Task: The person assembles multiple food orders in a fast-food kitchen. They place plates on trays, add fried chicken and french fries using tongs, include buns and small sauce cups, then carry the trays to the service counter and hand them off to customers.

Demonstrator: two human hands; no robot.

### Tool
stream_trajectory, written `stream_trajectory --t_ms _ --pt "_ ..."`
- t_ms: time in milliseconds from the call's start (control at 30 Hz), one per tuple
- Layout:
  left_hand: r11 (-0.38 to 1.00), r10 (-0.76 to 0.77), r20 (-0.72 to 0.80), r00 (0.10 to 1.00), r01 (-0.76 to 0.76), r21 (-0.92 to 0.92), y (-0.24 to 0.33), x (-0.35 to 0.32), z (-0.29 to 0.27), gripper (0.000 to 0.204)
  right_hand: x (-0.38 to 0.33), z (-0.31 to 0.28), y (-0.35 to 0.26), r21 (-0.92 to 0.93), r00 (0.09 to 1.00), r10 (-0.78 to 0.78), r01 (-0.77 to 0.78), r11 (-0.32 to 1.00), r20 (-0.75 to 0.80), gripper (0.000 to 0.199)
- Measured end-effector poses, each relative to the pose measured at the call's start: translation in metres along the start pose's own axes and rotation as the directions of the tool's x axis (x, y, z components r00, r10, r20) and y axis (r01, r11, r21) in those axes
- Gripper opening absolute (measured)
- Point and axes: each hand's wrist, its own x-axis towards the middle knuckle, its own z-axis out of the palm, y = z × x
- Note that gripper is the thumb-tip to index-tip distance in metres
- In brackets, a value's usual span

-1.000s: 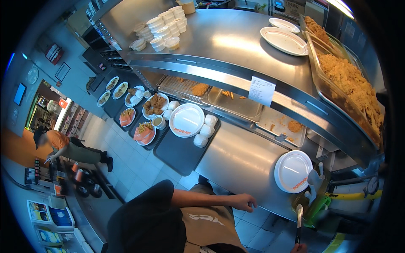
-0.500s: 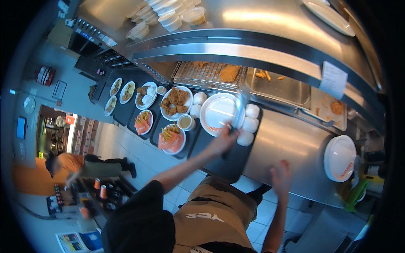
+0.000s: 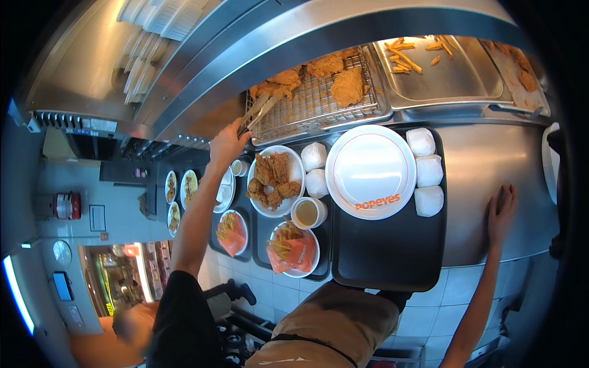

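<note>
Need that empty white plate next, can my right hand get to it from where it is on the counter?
Probably yes. The right hand rests flat on the bare counter beside the tray, holding nothing, and only wrapped buns lie between it and the plate.

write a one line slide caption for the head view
Left hand grips metal tongs at a wire rack of fried chicken; right hand rests flat on the steel counter.

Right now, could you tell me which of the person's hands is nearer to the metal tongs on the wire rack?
Left. The left hand grips the tongs at the wire rack; the right hand rests flat on the steel counter, far off.
</note>
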Motion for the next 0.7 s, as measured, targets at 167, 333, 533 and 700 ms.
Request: stream_trajectory --t_ms 167,333,533,700 --pt "0.939 0.079 0.092 0.993 -0.105 0.329 0.016 0.064 -0.009 0.052 -0.004 0.000 -0.005 -0.048 1.000 0.001 -0.001 0.999 -0.011 0.041" --pt "0.899 0.201 0.107 0.974 -0.227 0.374 0.014 0.074 -0.013 0.053 -0.001 -0.004 -0.008 -0.042 1.000 0.024 -0.024 0.999 -0.013 0.039" --pt "0.908 0.206 0.091 0.974 -0.225 0.354 0.014 0.072 -0.018 0.053 0.000 -0.008 -0.012 -0.080 0.998 0.059 -0.060 0.995 -0.010 0.038" --pt "0.958 0.172 0.122 0.978 -0.194 0.209 0.008 0.080 -0.024 0.052 0.002 -0.012 -0.015 -0.088 0.998 0.062 -0.062 0.994 -0.004 0.037"
